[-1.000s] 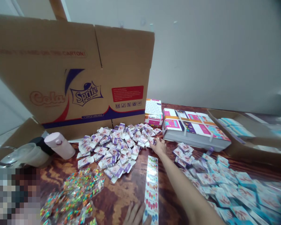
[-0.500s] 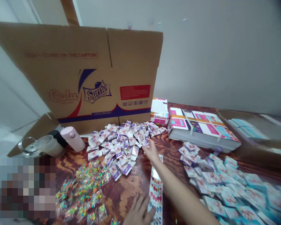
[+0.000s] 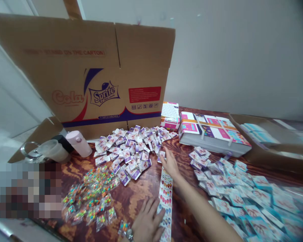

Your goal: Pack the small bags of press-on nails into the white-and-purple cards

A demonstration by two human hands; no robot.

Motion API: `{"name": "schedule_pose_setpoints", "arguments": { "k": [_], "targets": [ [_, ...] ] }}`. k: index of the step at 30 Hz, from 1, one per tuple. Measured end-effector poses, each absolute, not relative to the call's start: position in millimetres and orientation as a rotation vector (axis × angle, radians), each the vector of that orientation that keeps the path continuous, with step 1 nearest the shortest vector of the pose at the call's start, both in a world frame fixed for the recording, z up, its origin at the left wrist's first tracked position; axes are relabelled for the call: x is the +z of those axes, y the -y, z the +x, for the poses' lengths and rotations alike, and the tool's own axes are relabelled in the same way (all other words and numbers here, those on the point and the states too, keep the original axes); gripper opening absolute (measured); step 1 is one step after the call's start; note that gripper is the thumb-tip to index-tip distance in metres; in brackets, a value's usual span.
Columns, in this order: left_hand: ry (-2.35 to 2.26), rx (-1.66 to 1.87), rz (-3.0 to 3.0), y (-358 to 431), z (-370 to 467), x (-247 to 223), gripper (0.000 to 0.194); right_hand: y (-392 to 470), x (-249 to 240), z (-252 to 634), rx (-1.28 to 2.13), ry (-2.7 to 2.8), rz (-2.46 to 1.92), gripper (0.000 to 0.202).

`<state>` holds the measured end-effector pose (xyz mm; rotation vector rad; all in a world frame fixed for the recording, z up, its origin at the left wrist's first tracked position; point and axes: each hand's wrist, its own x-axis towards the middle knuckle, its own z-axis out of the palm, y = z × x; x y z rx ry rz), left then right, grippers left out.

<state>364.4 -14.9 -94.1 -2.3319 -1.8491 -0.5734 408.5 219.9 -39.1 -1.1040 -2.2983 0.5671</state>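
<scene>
My right hand (image 3: 171, 164) reaches to the right edge of a pile of small white-and-purple boxes (image 3: 126, 155). Its fingers and thumb close on one small box (image 3: 161, 156), which stands a little apart from the pile. Beneath this hand runs a long sticker strip (image 3: 166, 193) printed with rows of small coloured pictures. My left hand (image 3: 147, 220) lies flat with spread fingers, its thumb over the strip's lower part. Left of it are clear sachets of colourful candy (image 3: 96, 191), with a single sachet (image 3: 123, 227) close to my wrist.
A big cardboard carton (image 3: 111, 77) stands behind the pile. A pink bottle (image 3: 78, 144) and a plastic jug (image 3: 50, 151) are at left. Strapped printed packs (image 3: 214, 134), many light-blue boxes (image 3: 242, 195) and an open carton (image 3: 262, 161) occupy the right. A pixelated area covers the lower left.
My right hand has drawn slightly right, away from the pile, with the small box. My left hand has come further into view, still flat. The view has tilted slightly.
</scene>
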Motion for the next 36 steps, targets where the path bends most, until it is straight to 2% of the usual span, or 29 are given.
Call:
{"name": "schedule_pose_setpoints", "arguments": {
  "k": [3, 7, 14, 18, 24, 29, 36],
  "targets": [
    [1.849, -0.563, -2.348, 14.7, 364.0, -89.9, 0.048, -235.7, -49.6, 404.3, 0.602, 2.358, -1.122, 0.052],
    [1.893, -0.54, -2.371, 16.3, 364.6, -85.9, 0.048, -211.2, -53.1, 395.3, 0.669, 2.488, -0.957, 0.039],
    [2.006, -0.552, -2.445, 21.6, 364.0, -84.8, 0.05, -175.0, -28.5, 430.7, 0.804, 2.621, -0.682, 0.033],
    [2.1, -0.721, -2.427, 20.1, 362.0, -87.6, 0.05, -174.0, -28.4, 479.6, 0.688, 2.717, -0.632, 0.043],
    [2.271, -1.138, -2.229, 16.9, 358.5, -92.0, 0.039, -142.9, -64.0, 519.5, 0.625, 3.022, -0.604, 0.085],
    [2.248, -1.202, -2.22, 16.8, 357.6, -93.7, 0.036, -130.3, -80.7, 517.0, 0.57, 3.034, -0.692, 0.082],
    [2.224, -1.225, -2.226, 17.2, 358.0, -95.2, 0.037, -135.7, -74.8, 518.0, 0.605, 2.959, -0.665, 0.085]
  ]
}}
